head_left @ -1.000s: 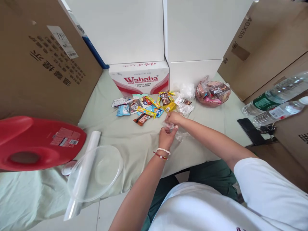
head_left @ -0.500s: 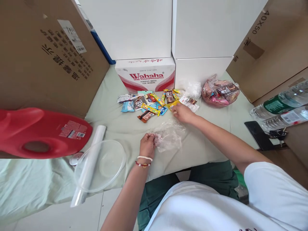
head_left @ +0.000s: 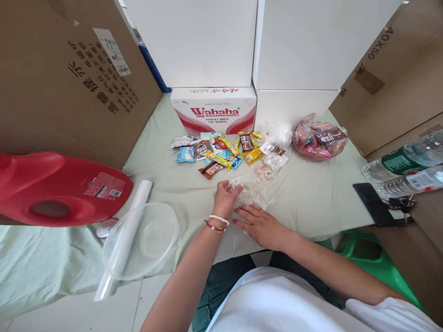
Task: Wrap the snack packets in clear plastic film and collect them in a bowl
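My left hand (head_left: 226,199) pinches the near left edge of a crumpled clear plastic bag (head_left: 261,191) lying on the cloth. Fingers extended, my right hand (head_left: 265,227) is at the bag's near side, palm down. Its fingertips touch or nearly touch the plastic; I cannot tell which. Beyond the bag is a pile of small wrapped snacks, among them a yellow packet (head_left: 252,157), a blue packet (head_left: 185,154), a brown cocoa packet (head_left: 246,142) and a yellow-wrapped bar (head_left: 218,159). A small pinkish packet (head_left: 264,172) lies closest to the bag.
A filled snack bowl (head_left: 320,143) stands at the back right, before white boxes and a Wahaba-like printed carton (head_left: 214,113). On the left are a red jug (head_left: 69,189), a plastic film roll (head_left: 121,249) and a clear round lid (head_left: 157,230). Bottles (head_left: 411,157) and a phone (head_left: 372,205) are right.
My right hand has drawn back from the snacks to the bag, uncovering the yellow packet and the small pinkish one. My left hand has shifted slightly forward and right; the view has tilted a little.
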Motion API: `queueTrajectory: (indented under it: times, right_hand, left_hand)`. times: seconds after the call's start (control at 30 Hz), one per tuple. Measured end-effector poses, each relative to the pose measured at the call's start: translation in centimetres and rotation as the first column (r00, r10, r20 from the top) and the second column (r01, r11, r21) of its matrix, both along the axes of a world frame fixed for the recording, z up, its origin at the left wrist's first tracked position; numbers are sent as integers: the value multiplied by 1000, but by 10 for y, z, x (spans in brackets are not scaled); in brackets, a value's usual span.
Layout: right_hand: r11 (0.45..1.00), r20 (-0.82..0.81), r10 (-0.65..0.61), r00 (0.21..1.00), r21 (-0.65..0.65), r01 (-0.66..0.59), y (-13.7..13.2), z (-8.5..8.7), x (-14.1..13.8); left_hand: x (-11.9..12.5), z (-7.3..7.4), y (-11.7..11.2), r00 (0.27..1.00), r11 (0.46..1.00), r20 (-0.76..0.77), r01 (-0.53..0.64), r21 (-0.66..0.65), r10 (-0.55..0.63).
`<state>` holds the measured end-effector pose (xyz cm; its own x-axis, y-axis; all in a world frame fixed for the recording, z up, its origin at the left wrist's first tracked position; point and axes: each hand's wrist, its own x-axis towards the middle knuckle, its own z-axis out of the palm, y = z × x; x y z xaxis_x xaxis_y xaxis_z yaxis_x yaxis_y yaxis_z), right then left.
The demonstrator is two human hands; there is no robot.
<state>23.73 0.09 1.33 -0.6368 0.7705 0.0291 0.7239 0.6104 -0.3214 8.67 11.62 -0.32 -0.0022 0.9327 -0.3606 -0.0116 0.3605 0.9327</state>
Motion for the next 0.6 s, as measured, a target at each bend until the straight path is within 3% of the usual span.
queueTrajectory:
  times: [0.13, 0.27, 0.43, 0.6]
  right_hand:
    - [1000, -20, 16, 1000, 22, -16, -4, -3, 10]
    - [989, -139, -121, 983, 72, 132, -11, -16, 33]
    - [956, -224, -246, 943, 107, 275, -10, -28, 55]
    - [935, -254, -284, 924, 140, 326, 1, -22, 92]
  left_hand:
    - [5, -3, 7, 984, 999, -176, 21, 46, -12]
    - [-12, -4, 13, 972, 998, -234, 30, 50, -17]
    - [-34, 1, 13, 971, 979, -127, 194, -66, -201]
    - [-47, 11, 21, 944, 936, -7, 326, -130, -329]
